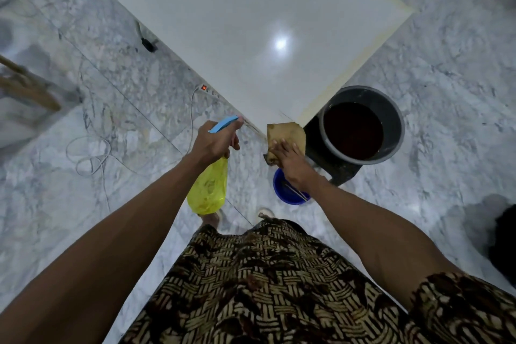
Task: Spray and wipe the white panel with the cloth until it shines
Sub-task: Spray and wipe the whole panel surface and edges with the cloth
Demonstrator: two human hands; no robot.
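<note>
Gripping the spray bottle, left hand; right hand presses flat the soft, limp cloth at the panel's six-o'clock corner.

One panel; one cloth; two buckets.

White panel top is open w/ nothing standing on it beyond the near corner. Grey bucket of dark liquid sits just right of that corner, blue bowl below it; cables clutter floor at left.
</note>
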